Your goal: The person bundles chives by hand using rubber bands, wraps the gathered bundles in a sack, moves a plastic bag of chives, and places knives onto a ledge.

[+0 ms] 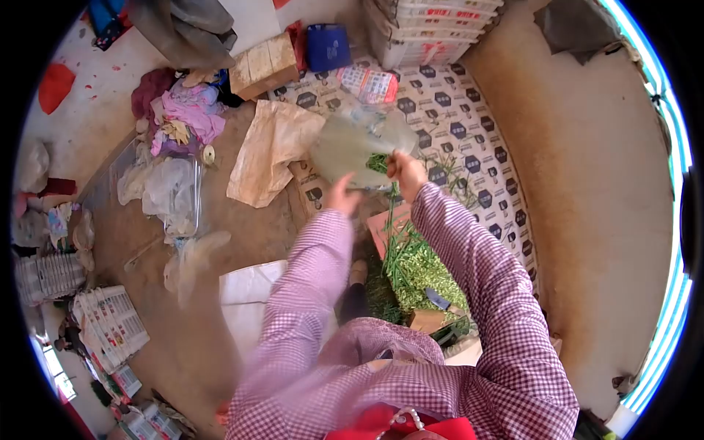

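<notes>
A translucent plastic bag [345,143] is spread out in front of me, with some green stalks [378,162] showing at its near side. My right hand [408,172] is closed on the bag's near edge. My left hand [343,195] is beside the same edge, smeared by motion, so its fingers are unclear. Below the hands lies a heap of chopped green stems [425,271], with longer stalks along its left side. A knife [440,299] rests on the heap's near end, close to a small wooden block [426,320].
A tan woven sack [268,154] lies left of the bag, and a white sack [249,297] nearer me. A clear bin [196,194] with plastic bags stands farther left. Patterned sheeting [469,132] covers the floor at right. Stacked white crates [433,33] stand behind.
</notes>
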`<state>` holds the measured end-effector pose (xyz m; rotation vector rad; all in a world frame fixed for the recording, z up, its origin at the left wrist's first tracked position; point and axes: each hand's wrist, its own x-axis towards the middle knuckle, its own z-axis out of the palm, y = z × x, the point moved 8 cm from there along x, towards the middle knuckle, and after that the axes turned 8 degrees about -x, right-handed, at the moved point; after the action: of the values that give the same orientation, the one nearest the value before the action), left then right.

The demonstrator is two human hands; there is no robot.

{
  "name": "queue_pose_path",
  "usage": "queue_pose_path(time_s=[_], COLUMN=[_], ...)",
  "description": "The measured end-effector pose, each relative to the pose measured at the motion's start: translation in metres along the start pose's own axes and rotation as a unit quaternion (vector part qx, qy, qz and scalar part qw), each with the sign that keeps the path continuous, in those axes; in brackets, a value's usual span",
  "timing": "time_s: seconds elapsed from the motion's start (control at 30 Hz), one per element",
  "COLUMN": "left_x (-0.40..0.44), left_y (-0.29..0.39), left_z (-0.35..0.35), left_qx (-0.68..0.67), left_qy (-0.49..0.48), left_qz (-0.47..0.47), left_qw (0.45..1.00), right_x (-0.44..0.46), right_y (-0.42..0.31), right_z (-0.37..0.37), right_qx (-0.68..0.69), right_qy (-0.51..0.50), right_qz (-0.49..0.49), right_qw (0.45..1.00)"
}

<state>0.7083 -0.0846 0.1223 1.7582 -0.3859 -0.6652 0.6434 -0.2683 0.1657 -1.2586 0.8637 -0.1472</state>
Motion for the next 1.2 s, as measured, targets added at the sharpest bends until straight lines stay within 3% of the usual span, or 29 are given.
queue_pose_path(time_s=[0.03, 0.1, 0.13, 0.2, 0.3, 0.33, 0.37, 0.4, 0.43, 0.47, 0.5, 0.53, 0.57, 0.63, 0.7, 0.73, 0.8, 0.93, 1.0, 1.1, 1.13, 1.2], left_x=[0.01, 0.017, 0.017, 0.007, 0.021, 0.02, 0.022, 0.026, 0.028, 0.032, 0.031, 0.039, 0.029, 0.027, 0.016, 0.01, -0.017, -0.054, -0.058, -0.063, -0.061, -0.053], left_y=[-0.023, -0.021, -0.015, -0.023, -0.02, -0.02, -0.019, -0.029, -0.046, -0.068, -0.062, -0.102, -0.099, -0.102, -0.089, -0.099, -0.138, -0.216, -0.232, -0.256, -0.268, -0.28], left_z=[0.035, 0.084, 0.092, 0.106, 0.113, 0.109, 0.101, 0.093, 0.082, 0.068, 0.046, 0.034, 0.019, 0.001, -0.007, -0.01, -0.006, -0.009, -0.017, 0.006, 0.013, 0.03], left_qx=[-0.046, 0.062, 0.071, 0.079, 0.085, 0.078, 0.072, 0.162, 0.131, 0.005, -0.022, -0.112, -0.091, -0.053, 0.097, 0.099, 0.23, 0.34, 0.452, 0.439, 0.44, 0.473], left_qy=[-0.048, -0.115, -0.085, -0.069, -0.056, -0.063, -0.068, -0.093, -0.104, -0.061, -0.051, 0.006, -0.047, -0.155, -0.216, -0.218, -0.323, -0.3, -0.185, -0.184, -0.188, -0.183], left_qz=[-0.019, 0.043, 0.041, 0.024, 0.051, 0.032, 0.014, -0.006, -0.024, -0.052, -0.096, -0.086, -0.176, -0.178, -0.111, -0.115, -0.19, -0.225, -0.263, -0.304, -0.306, -0.268], left_qw=[0.998, 0.991, 0.993, 0.994, 0.993, 0.994, 0.995, 0.982, 0.986, 0.997, 0.994, 0.99, 0.979, 0.97, 0.965, 0.964, 0.898, 0.862, 0.832, 0.825, 0.823, 0.82], right_x=[-0.001, 0.007, 0.007, 0.002, -0.011, 0.0, 0.013, 0.021, 0.021, 0.016, 0.016, 0.021, 0.027, 0.032, 0.036, 0.041, 0.045, 0.056, 0.068, 0.085, 0.087, 0.095], right_y=[0.027, 0.064, 0.063, 0.044, 0.016, 0.025, 0.041, 0.052, 0.059, 0.048, 0.046, 0.044, 0.042, 0.032, 0.036, 0.041, 0.052, 0.078, 0.094, 0.125, 0.128, 0.135], right_z=[0.002, -0.001, -0.001, 0.001, 0.002, -0.013, -0.031, -0.043, -0.054, -0.064, -0.079, -0.098, -0.115, -0.135, -0.157, -0.17, -0.193, -0.244, -0.27, -0.299, -0.302, -0.31], right_qx=[-0.021, -0.034, -0.035, -0.33, -0.405, -0.437, -0.436, -0.477, -0.514, -0.571, -0.567, -0.605, -0.642, -0.707, -0.756, -0.784, -0.836, -0.832, -0.826, -0.822, -0.83, -0.825], right_qy=[0.026, -0.004, 0.001, -0.051, -0.097, -0.08, -0.078, -0.1, -0.121, -0.093, -0.091, -0.066, -0.043, -0.034, -0.066, -0.086, -0.091, -0.066, -0.039, -0.02, -0.029, -0.019], right_qz=[0.051, 0.052, 0.069, 0.003, 0.033, -0.021, -0.017, -0.034, -0.051, -0.098, -0.095, -0.083, -0.07, -0.1, -0.106, -0.11, -0.096, -0.074, -0.07, -0.105, -0.069, -0.074], right_qw=[0.998, 0.998, 0.997, 0.942, 0.909, 0.896, 0.896, 0.873, 0.848, 0.81, 0.813, 0.789, 0.762, 0.699, 0.643, 0.605, 0.533, 0.546, 0.558, 0.56, 0.552, 0.56])
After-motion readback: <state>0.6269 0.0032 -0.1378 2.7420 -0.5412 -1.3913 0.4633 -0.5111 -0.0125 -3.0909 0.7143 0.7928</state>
